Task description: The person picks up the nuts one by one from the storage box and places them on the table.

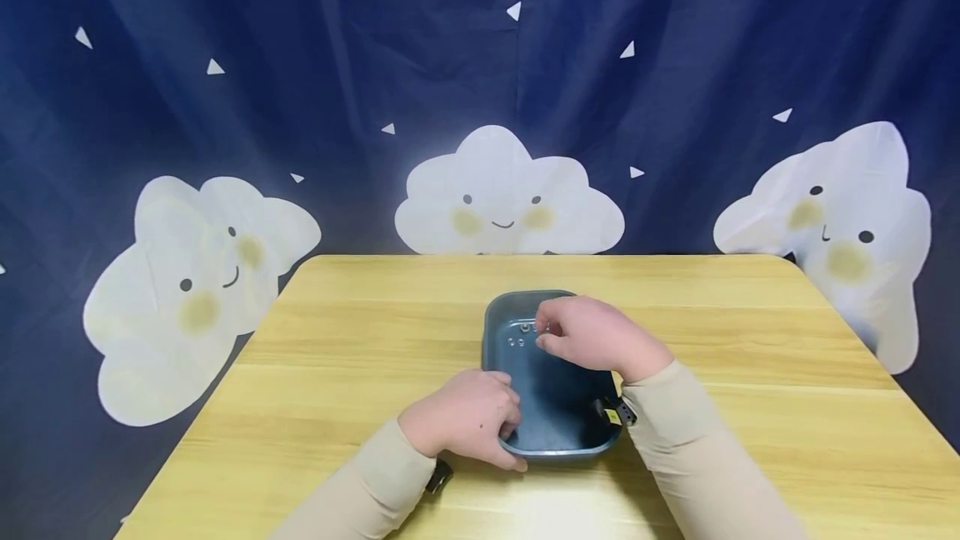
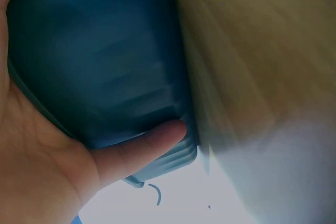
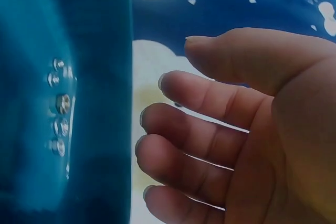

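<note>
A dark blue rectangular tray (image 1: pixel 555 452) with rounded corners holds several small metal nuts (image 3: pixel 63 104) in a short row along its far end. One nut looks more brassy than its silvery neighbours. My left hand (image 1: pixel 474 417) grips the tray at its near left corner, fingers over the rim and thumb along the outer wall (image 2: pixel 142 77). Over the tray's far right part hovers my right hand (image 1: pixel 596 337), close above the nuts. In the right wrist view its fingers (image 3: pixel 178 166) are loosely bent with nothing between them and the thumb.
The tray stands on a light wooden table (image 1: pixel 360 315). Behind the table hangs a dark blue curtain (image 1: pixel 450 40) printed with white smiling clouds (image 1: pixel 502 190). Black wrist cameras (image 1: pixel 438 476) sit at both cuffs.
</note>
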### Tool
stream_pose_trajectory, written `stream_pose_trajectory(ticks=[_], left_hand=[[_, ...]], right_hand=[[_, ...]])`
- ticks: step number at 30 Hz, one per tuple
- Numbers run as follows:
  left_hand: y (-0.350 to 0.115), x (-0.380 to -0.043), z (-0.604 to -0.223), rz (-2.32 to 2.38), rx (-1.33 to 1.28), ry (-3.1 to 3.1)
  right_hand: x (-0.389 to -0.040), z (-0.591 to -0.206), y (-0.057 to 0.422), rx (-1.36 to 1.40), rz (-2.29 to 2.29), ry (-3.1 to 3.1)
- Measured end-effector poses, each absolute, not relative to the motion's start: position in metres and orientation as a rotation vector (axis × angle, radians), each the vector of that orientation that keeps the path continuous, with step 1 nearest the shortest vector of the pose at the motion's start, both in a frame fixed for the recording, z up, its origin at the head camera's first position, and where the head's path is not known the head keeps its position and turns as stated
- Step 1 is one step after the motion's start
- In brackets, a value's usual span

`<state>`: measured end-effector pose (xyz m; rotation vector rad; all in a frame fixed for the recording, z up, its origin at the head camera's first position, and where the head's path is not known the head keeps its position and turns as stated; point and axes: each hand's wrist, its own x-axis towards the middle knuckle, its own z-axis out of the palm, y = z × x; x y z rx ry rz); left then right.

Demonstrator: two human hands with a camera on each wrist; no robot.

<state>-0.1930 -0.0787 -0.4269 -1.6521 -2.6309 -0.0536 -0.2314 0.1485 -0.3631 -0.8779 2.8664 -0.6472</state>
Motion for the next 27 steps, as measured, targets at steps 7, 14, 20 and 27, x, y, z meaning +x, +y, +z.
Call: stream_pose_trajectory(ticks=[7, 14, 20, 27], left_hand=[[-0.079, -0.191, -0.425, -0.068, -1.653, -2.633], [-0.079, -0.19, -0.424, -0.068, -1.649, -2.65], [-0.078, -0.19, -0.426, -0.06, -1.654, -2.639], [-0.079, -0.191, -0.426, -0.056, -1.644, -2.625]], right_hand=[[-0.24, -0.369, 0.131, -0.87, -0.547, 2.882], [-0.25, -0.382, 0.116, -0.792, -0.46, 2.859], [-0.252, -0.393, 0.11, -0.737, -0.415, 2.865], [-0.258, -0.407, 0.107, -0.713, -0.339, 2.871]])
